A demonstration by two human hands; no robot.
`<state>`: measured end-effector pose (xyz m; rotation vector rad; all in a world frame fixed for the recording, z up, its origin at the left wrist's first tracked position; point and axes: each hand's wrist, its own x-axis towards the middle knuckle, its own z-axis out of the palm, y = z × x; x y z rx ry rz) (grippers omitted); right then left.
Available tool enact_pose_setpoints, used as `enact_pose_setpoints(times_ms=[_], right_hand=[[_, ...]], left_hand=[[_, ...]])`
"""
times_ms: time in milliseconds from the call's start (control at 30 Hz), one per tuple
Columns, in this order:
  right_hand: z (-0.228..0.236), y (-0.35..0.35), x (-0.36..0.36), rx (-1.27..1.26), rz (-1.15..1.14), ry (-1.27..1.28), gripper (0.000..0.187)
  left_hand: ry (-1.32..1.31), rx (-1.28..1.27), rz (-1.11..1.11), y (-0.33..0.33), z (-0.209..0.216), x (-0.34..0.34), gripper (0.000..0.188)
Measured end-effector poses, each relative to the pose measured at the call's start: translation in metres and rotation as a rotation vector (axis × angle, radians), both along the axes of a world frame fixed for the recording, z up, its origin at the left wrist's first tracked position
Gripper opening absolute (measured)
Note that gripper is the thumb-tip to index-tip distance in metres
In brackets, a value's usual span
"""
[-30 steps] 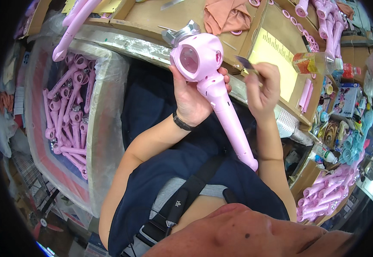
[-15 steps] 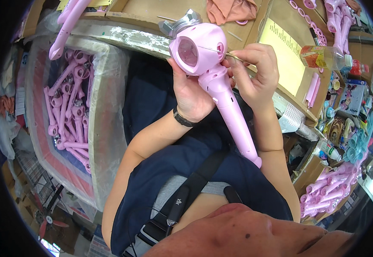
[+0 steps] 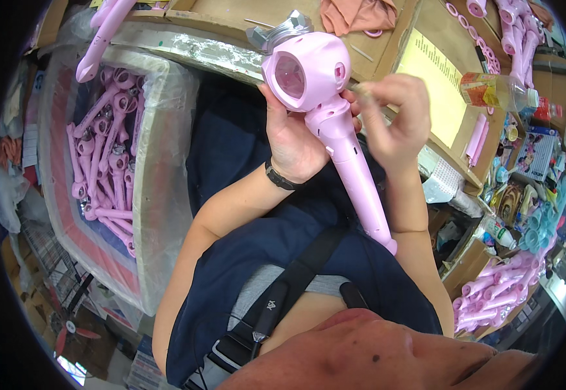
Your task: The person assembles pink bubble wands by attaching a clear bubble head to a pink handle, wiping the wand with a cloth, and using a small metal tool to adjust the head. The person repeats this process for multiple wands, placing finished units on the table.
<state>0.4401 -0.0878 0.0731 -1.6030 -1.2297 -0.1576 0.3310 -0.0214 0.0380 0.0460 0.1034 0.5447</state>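
Observation:
A pink plastic toy wand (image 3: 351, 172) slants across my lap, its round head up and its handle running down toward my body. The head has a round clear window (image 3: 290, 75) on its side and a faceted silver ornament (image 3: 287, 30) on top. My left hand (image 3: 296, 140) is closed around the wand from behind, just under the head, with its thumb beside the window. My right hand (image 3: 400, 117) is just right of the head, apart from its side opening, with thumb and fingers pinched together. Motion smears its fingertips, so what they hold is unclear.
To the left stands a plastic-lined bin (image 3: 159, 188) of similar pink wands. Ahead is a cardboard-lined bench with an orange cloth (image 3: 354, 14), a yellow printed sheet (image 3: 433, 84) and a plastic bottle (image 3: 500, 91). More pink parts (image 3: 500, 286) are heaped at the right.
My right hand has drawn back slightly from the wand's head, and the thin stick-like tool that was at the side opening no longer shows clearly. The left hand still holds the wand.

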Motion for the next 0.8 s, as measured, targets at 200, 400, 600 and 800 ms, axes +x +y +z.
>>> enact_pose_setpoints(times_ms=[200, 400, 600, 800], right_hand=[[-0.0013, 0.0017, -0.0032, 0.000, -0.041, 0.026, 0.020], [-0.0004, 0.0028, -0.0048, -0.025, 0.020, -0.029, 0.019], [0.0006, 0.0035, -0.0069, -0.028, -0.072, 0.059, 0.019], [0.0025, 0.0037, -0.0067, -0.027, -0.030, 0.005, 0.018]], left_hand=[[-0.072, -0.073, 0.024, -0.0012, 0.0013, -0.0007, 0.082], [-0.084, -0.068, 0.051, -0.0013, 0.0005, -0.0013, 0.078], [0.199, 0.018, 0.143, -0.0038, 0.0040, 0.0010, 0.081], [-0.178, -0.129, 0.018, -0.0011, 0.0035, -0.0005, 0.083]])
